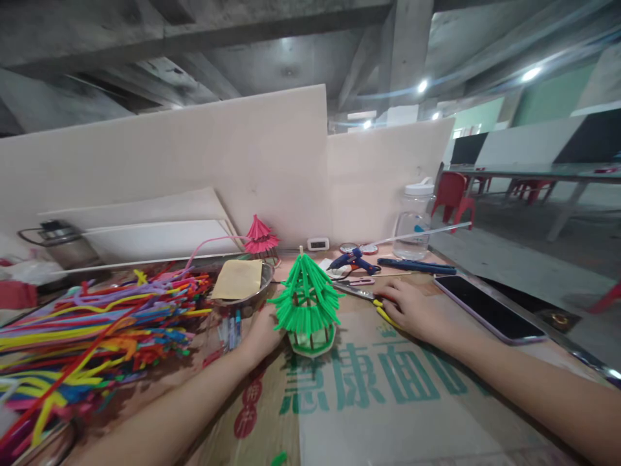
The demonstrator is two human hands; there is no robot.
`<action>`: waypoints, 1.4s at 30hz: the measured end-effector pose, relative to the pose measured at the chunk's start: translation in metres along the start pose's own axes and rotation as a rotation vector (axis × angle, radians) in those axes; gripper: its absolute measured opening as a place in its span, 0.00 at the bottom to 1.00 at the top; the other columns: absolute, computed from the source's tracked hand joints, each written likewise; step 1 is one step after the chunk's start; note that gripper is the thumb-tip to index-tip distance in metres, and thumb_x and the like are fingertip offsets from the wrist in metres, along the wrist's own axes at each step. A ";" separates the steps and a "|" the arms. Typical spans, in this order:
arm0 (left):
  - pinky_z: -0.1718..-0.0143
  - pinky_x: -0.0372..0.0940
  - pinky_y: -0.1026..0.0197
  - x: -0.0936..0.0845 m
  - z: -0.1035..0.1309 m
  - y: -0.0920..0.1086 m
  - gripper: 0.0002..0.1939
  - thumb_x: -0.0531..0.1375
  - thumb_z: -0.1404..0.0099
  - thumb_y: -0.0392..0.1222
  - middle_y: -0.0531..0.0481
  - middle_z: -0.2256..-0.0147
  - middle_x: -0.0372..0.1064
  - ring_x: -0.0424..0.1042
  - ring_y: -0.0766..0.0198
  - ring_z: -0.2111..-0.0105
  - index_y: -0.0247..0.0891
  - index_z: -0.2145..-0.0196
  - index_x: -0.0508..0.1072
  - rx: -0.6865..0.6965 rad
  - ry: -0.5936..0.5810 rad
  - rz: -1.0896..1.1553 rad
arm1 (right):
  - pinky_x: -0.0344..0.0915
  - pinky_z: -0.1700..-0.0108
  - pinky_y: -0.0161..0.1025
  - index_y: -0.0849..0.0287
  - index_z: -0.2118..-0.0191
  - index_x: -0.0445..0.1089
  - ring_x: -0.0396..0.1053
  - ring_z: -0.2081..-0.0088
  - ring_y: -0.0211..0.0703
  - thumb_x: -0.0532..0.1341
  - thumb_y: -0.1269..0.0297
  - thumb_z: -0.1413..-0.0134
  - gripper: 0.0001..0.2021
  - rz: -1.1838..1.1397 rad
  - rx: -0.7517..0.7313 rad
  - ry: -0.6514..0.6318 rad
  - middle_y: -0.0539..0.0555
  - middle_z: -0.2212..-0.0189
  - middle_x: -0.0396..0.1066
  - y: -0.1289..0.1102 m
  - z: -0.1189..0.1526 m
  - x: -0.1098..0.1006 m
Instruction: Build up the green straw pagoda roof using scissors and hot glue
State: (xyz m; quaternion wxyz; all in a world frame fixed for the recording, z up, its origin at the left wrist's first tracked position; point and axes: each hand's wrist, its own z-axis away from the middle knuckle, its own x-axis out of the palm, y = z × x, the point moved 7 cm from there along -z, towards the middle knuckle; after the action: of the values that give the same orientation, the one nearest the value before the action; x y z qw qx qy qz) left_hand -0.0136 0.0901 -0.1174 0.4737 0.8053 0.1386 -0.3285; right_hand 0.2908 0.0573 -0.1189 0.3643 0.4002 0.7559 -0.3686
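Observation:
A small green pagoda model [309, 298], with two tiers of roof made from fuzzy pipe cleaners, is at the middle. It has thin brown posts and a pale base. My left hand [266, 333] holds it from its left side, the fingertips hidden behind the model. To the right, my right hand [405, 305] is closed on scissors [383, 312] with yellow handles, palm down over the table. Their metal blades point left toward the model. Beneath lies a cardboard sheet [359, 414] with green printed characters.
Many coloured pipe cleaners [111, 330] heap up at left. A metal bowl [264, 285] carries a yellowish pad [237, 279]. Behind stand a pink pagoda model [259, 236], a blue glue gun [352, 260] and a clear bottle [412, 223]. A phone [490, 309] lies right. White panels [272, 168] border the back.

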 end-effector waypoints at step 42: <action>0.53 0.67 0.59 0.003 0.008 0.049 0.08 0.58 0.34 0.36 0.46 0.60 0.77 0.74 0.58 0.56 0.37 0.68 0.78 0.136 0.036 -0.302 | 0.65 0.50 0.45 0.56 0.53 0.75 0.69 0.53 0.50 0.54 0.67 0.39 0.15 0.000 0.035 -0.034 0.59 0.55 0.72 0.004 0.001 0.000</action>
State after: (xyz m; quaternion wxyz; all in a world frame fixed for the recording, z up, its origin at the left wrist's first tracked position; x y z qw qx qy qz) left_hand 0.0118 0.0577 -0.0894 0.3607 0.8115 0.2438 -0.3898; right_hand 0.2949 0.0582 -0.1209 0.3700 0.4003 0.7431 -0.3882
